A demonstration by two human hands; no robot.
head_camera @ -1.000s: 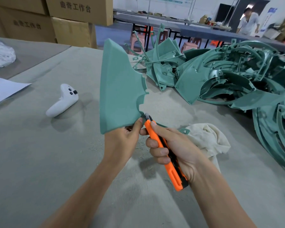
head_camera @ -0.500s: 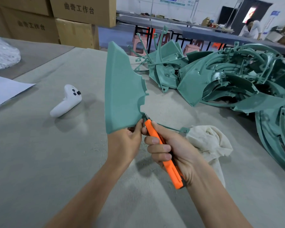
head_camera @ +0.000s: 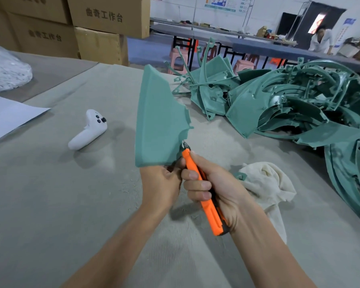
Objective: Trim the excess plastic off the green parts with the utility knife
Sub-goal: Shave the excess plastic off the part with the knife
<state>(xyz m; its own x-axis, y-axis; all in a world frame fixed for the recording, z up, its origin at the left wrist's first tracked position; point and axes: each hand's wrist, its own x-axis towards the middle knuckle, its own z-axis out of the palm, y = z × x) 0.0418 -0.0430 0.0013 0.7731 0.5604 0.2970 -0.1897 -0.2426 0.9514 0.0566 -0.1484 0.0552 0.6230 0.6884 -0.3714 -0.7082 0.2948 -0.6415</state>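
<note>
Left grip (head_camera: 160, 183) pinches the lower corner of the green fan-shaped part (head_camera: 160, 125), fingers curled, holding it upright above the grey surface (head_camera: 50, 204). Right grip (head_camera: 218, 183) is wrapped round the orange utility knife (head_camera: 210, 210), whose blade tip sits at the part's jagged right edge. Beyond lie a heap of green parts (head_camera: 289, 113), a cream cloth (head_camera: 266, 181) and a white controller (head_camera: 87, 129).

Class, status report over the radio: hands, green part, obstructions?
Left hand grips flat green plastic panel upright. Right hand grips orange utility knife, blade at panel's lower edge. Left thumb beside blade.
</note>
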